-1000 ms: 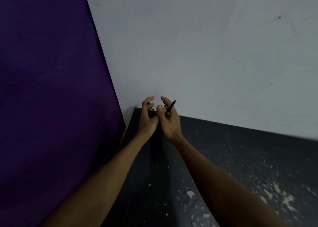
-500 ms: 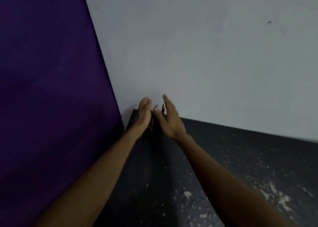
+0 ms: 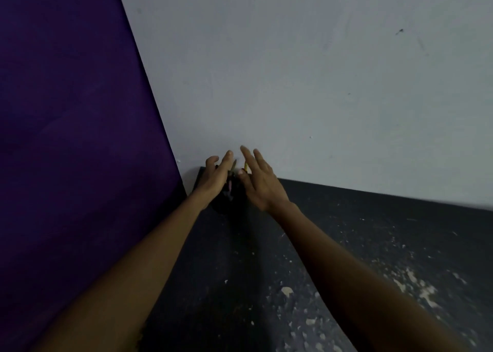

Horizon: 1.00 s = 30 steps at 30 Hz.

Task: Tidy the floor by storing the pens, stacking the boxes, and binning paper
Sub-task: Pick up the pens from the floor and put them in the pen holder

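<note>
Quick count, for what it's worth. Hands: two, one left hand [image 3: 217, 177] and one right hand [image 3: 260, 183]. One dark holder [image 3: 225, 205]. Pens: I can make out two for sure, one yellow pen [image 3: 246, 167] and one dark pen [image 3: 234, 165]. There's also one pinkish bit [image 3: 229, 185] that might be a third, but it's too blurry to call. Then one pale wall [image 3: 320, 85], one purple panel [image 3: 66, 138] and one dark floor [image 3: 346, 245]. Pale flecks [image 3: 287, 291] on it: dozens, way too many to count properly.
</note>
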Tool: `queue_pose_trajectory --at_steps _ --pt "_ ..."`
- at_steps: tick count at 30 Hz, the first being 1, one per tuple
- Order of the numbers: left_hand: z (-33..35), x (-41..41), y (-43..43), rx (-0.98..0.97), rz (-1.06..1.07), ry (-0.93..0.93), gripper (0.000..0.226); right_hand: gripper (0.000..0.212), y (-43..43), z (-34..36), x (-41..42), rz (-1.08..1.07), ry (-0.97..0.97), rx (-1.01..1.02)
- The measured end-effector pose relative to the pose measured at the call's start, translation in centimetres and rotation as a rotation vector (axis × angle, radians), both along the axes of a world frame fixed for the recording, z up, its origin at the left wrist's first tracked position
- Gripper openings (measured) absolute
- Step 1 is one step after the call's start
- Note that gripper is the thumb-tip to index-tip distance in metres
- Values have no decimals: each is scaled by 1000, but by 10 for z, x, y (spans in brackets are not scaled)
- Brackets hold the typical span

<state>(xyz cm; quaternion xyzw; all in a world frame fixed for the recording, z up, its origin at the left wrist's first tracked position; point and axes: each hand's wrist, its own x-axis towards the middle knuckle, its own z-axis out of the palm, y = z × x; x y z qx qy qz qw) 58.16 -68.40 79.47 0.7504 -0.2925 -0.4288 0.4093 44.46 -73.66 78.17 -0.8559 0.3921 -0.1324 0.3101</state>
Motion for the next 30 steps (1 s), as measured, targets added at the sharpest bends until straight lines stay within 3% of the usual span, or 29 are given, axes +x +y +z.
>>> queue_pose_trajectory --at_steps 6,11,16,23,26,28,29,30 --pt "18 4 8 75 -37 -14 113 65 9 20 -24 -101 22 52" --pt "29 5 24 131 54 -71 95 64 17 34 -49 -122 78 46" --pt "41 6 45 136 69 -143 108 62 21 44 -76 -98 125 16" --pt "51 -48 107 151 149 -265 29 61 37 45 -122 60 191 -24" --pt "54 -87 148 176 245 -302 31 62 55 45 -147 174 231 -43" --pt "55 -111 174 190 289 -342 15 62 69 46 -159 227 252 -42" --pt "55 -124 189 213 304 -345 17 62 78 47 -166 254 273 -28" --pt "54 -134 201 240 309 -343 32 62 87 48 -171 283 290 -13"
